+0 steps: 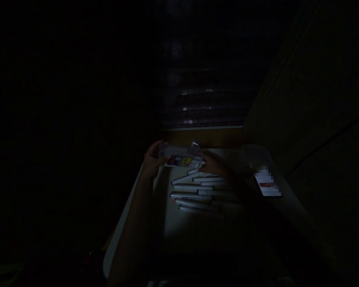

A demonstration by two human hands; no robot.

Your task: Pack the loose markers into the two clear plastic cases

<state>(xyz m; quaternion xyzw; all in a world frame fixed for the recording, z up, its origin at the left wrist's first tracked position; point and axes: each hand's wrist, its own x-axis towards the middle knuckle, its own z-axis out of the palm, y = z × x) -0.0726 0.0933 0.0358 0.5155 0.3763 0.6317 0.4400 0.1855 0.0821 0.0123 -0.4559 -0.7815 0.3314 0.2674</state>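
My left hand [153, 161] is closed round the left end of a clear plastic case [179, 151], with the thumb on its front. A dark blue and yellow label [181, 160] shows on the case. At the case's right end, beside a raised clear flap [195, 147], my right hand [213, 164] is closed with a white marker [202, 163] at its fingertips. How far that marker is inside the case is too dark to tell. Below the case lie several white markers [193, 187] with coloured ends, roughly side by side.
The markers lie on a pale table [173, 227]. A phone [267, 183] with a lit screen lies at the right, in front of a clear plastic container [255, 153]. Behind the table is a ribbed dark surface [197, 107]; a wall [323, 119] stands on the right. The room is very dark.
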